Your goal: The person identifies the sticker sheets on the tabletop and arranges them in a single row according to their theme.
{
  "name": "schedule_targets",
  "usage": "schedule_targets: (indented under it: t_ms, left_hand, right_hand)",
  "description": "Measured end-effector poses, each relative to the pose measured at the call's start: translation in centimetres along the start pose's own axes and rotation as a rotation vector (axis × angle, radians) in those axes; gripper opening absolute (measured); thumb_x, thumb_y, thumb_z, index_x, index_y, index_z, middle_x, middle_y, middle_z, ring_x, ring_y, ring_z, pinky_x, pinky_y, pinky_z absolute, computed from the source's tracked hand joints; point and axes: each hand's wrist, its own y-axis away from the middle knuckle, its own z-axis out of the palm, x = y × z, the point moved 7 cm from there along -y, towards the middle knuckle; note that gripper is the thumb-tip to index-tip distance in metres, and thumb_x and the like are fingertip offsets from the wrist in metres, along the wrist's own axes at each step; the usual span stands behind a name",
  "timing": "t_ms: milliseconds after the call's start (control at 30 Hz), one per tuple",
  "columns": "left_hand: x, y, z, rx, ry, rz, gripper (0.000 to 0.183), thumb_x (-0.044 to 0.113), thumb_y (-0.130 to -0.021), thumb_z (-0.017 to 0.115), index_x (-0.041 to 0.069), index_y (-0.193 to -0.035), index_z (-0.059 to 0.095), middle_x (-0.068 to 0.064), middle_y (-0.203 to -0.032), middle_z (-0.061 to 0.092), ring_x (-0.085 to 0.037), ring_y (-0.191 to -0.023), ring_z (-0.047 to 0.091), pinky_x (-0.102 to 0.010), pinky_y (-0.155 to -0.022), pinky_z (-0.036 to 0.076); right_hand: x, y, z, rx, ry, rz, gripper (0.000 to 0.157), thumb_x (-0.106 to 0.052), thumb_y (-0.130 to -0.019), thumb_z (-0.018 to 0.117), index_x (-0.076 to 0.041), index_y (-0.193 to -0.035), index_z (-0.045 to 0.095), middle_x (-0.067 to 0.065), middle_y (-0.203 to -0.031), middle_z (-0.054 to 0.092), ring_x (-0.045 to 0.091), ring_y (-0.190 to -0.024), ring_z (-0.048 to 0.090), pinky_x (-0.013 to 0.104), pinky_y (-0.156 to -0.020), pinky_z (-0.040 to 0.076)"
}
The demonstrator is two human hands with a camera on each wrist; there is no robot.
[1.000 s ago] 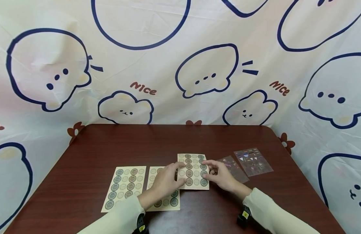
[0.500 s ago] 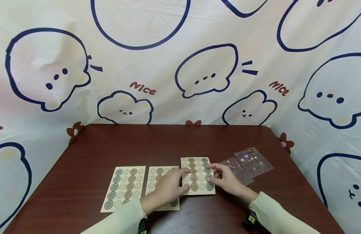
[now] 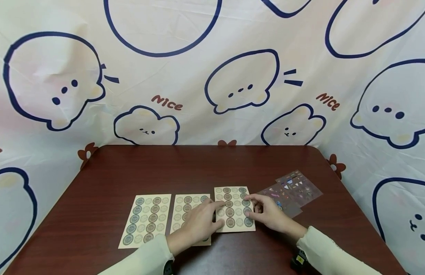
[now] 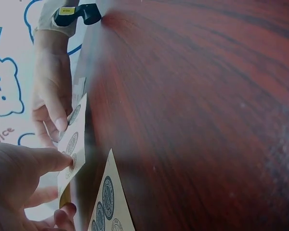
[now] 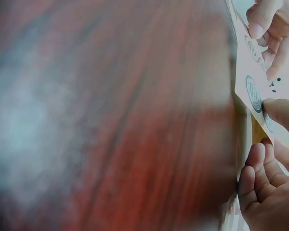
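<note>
A: What's on the left?

B: A cream paper sheet with printed circles point(image 3: 143, 221) lies flat on the shiny red-brown wooden counter point(image 3: 157, 168). Beside it is a second cream paper sheet point(image 3: 183, 206), partly covered by the person's left hand point(image 3: 200, 221).

A: What is that hand doing?

B: Its fingers pinch the left edge of a third cream paper sheet point(image 3: 234, 210), a rectangle with round prints. That one is between the two hands, just right of the second one, with its near edge up off the counter.

A: Which way does it point?

B: Its long side runs away from the person. Its far end leans a tiny bit left. The printed face is up, and it bends a little.

A: What does it look like?

B: It has rows of circles. From left to right, the lines go pale, brown-gray, pale, then blue-gray. The underside looks yellowish.

A: And on the right?

B: The right hand point(image 3: 267, 212) pinches the right edge, thumb on top. Past it, two see-through plastic sheets with tiny colorful shapes point(image 3: 302, 189) overlap.
</note>
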Motion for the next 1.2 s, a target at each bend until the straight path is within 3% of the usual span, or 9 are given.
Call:
schedule_targets:
  t_ms: [267, 733, 1200]
  left_hand:
    - [-0.1, 0.2, 0.2, -0.009, -0.006, 0.012, 0.052, 0.028, -0.081, 0.078, 0.020, -0.131, 0.067, -0.004, -0.108, 0.069, -0.009, -0.070, 0.053, -0.026, -0.054, 0.039]
    - [0.3, 0.5, 0.3, -0.033, -0.076, 0.022, 0.053, 0.033, -0.076, 0.083, 0.021, -0.126, 0.069, -0.002, -0.110, 0.071, -0.020, -0.094, 0.068, -0.038, -0.063, 0.052]
    - [0.3, 0.5, 0.5, -0.063, -0.104, 0.051, 0.056, 0.034, -0.074, 0.085, 0.019, -0.125, 0.068, -0.003, -0.108, 0.073, -0.022, -0.095, 0.070, -0.035, -0.065, 0.053]
  right_hand:
    - [0.0, 0.4, 0.2, -0.059, 0.041, 0.045, 0.046, -0.021, -0.089, 0.078, -0.005, -0.130, 0.063, 0.002, -0.084, 0.059, 0.004, -0.068, 0.051, 0.022, -0.061, 0.045]
    - [-0.3, 0.9, 0.4, -0.098, 0.069, 0.038, 0.045, -0.023, -0.088, 0.079, -0.007, -0.128, 0.064, 0.000, -0.082, 0.057, 0.002, -0.069, 0.051, 0.021, -0.063, 0.045]
    - [-0.9, 1.1, 0.6, -0.148, 0.136, 0.023, 0.044, -0.024, -0.088, 0.079, -0.008, -0.126, 0.065, -0.001, -0.081, 0.056, 0.001, -0.068, 0.048, 0.020, -0.063, 0.044]
